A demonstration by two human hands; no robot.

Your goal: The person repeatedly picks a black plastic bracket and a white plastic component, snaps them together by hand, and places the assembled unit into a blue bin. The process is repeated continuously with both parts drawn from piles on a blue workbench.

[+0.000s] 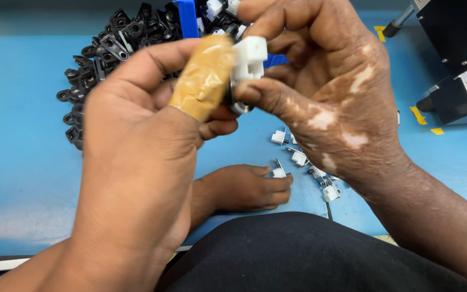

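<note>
Two hands pinch one white plastic clip (248,60) above the blue bench (22,162): left hand (136,157) with taped thumb, right hand (331,92) fingertips closed on it. Risk: uneven pressure may let the clip slip among the loose white clips (298,158).

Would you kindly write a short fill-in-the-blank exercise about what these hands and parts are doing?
1. The left hand has a thumb wrapped in tan ____.
2. The right hand pinches a small ____ plastic part.
3. The pile of black parts lies on a ____ table.

Missing words: tape; white; blue
</note>
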